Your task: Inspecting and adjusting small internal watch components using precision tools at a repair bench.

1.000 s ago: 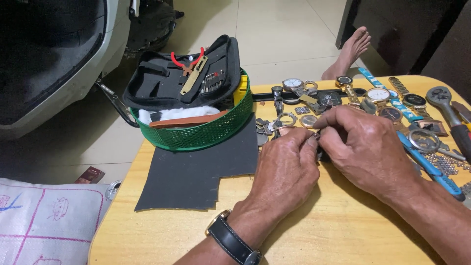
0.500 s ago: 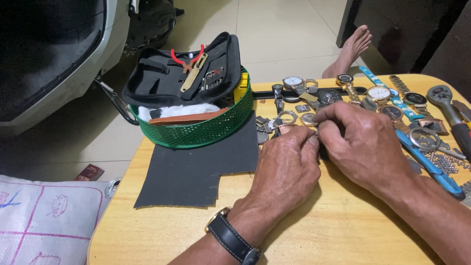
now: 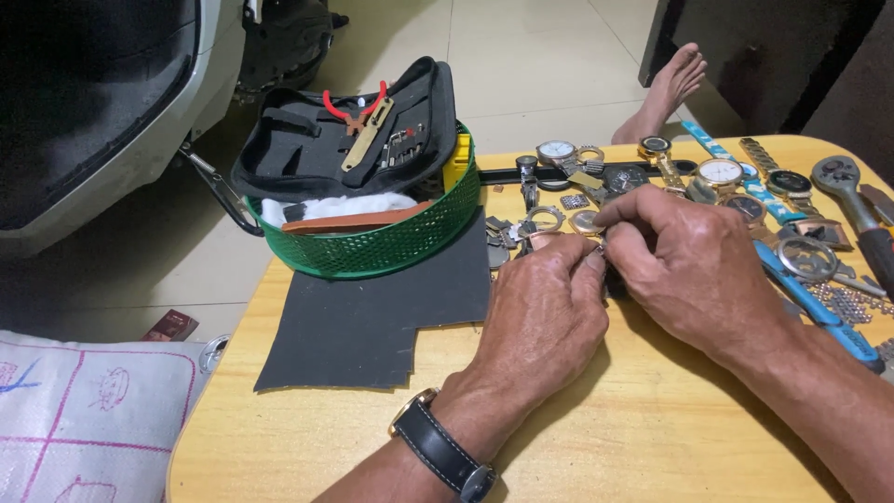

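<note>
My left hand (image 3: 545,312) and my right hand (image 3: 684,265) meet over the yellow wooden table (image 3: 615,447), fingertips pinched together on a small watch part (image 3: 602,250) that is mostly hidden between them. My left wrist wears a dark-strapped wristwatch (image 3: 442,452). Just beyond the fingers lie several loose watches and watch cases (image 3: 643,172). A dark grey mat (image 3: 372,317) lies to the left of my left hand.
A green mesh basket (image 3: 372,244) holds an open black tool case (image 3: 354,130) with red-handled pliers. Blue-handled tools (image 3: 819,307) and a metal wrench (image 3: 852,186) lie at the right. Another person's bare foot (image 3: 670,88) rests on the tiled floor beyond. A white woven sack (image 3: 84,414) sits lower left.
Both hands stay pinched together over the same spot; only slight finger movement shows.
</note>
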